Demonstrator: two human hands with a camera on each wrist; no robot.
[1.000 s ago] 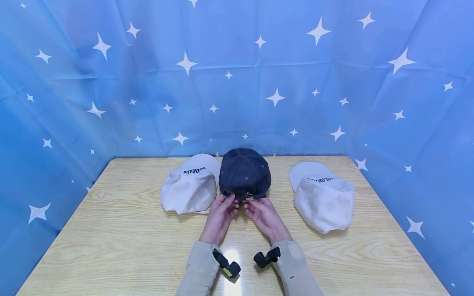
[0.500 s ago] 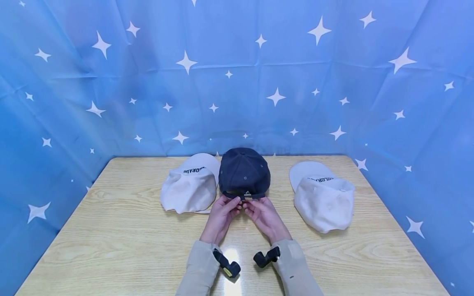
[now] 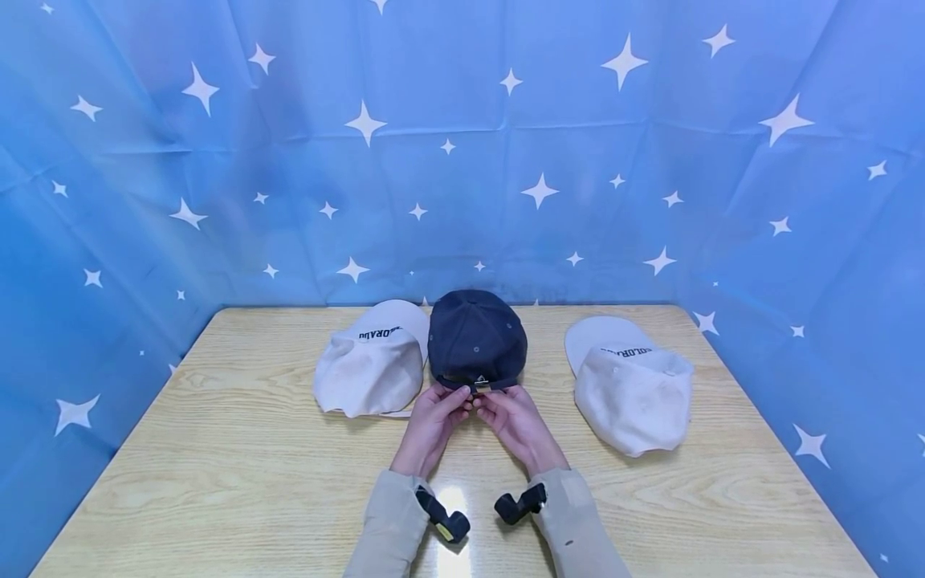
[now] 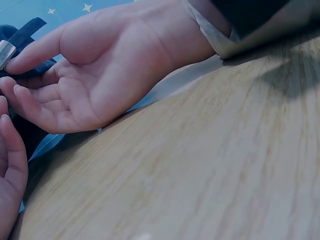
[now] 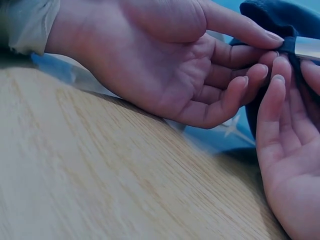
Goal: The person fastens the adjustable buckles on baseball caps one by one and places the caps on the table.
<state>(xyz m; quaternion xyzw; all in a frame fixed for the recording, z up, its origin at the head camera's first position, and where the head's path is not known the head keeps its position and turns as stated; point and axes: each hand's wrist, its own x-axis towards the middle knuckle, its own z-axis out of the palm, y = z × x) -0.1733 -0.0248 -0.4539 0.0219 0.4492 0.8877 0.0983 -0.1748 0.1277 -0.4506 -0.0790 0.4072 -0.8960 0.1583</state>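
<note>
A dark navy baseball cap [image 3: 477, 333] sits at the middle back of the table, its rear facing me and its brim hidden. Across its back opening runs a strap with a metal buckle [image 3: 482, 386]. My left hand [image 3: 431, 425] pinches the strap just left of the buckle; in the left wrist view the thumb lies against the buckle's edge. On the other side, my right hand [image 3: 519, 424] pinches the strap between thumb and index finger, close to the buckle [image 5: 307, 48]. The other fingers of both hands are loosely bent below the strap and nearly meet.
A white cap [image 3: 372, 369] with dark lettering lies left of the navy cap, close against it. Another white cap [image 3: 632, 393] lies farther right, apart from it. The wooden table [image 3: 217, 474] ends at a blue starry curtain [image 3: 462, 177] behind and along the sides.
My left thumb has slid right along the strap toward the buckle. The buckle has shifted slightly left, and the navy cap has turned a little. The white caps have stayed put.
</note>
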